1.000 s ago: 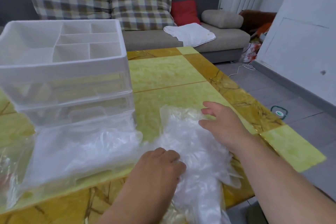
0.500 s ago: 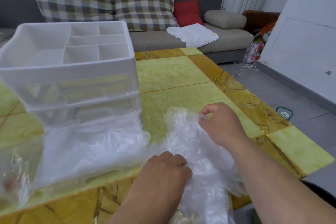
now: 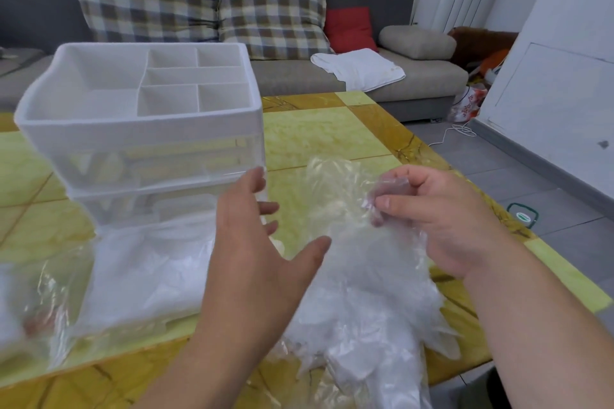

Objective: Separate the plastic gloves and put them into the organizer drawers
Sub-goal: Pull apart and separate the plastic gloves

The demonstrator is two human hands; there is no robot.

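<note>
While the plastic gloves are lying in a crumpled, translucent heap on the near right part of the table, the right hand is pinching the far edge of one sheet of film between thumb and curled fingers. It is holding that edge above the heap, apparently so that a single glove is parting from its neighbours. Just left of the heap, the left hand is hovering with fingers straight and spread, gripping nothing; it is probably waiting to take or steady the loosened glove. Left of that hand, a second mass of white film is lying at the foot of the organizer, though whether a pulled-out drawer is holding it cannot be told. The organizer is standing at the far left with its clear drawers facing the person, presumably so that they are sitting within easy reach for loading.
</note>
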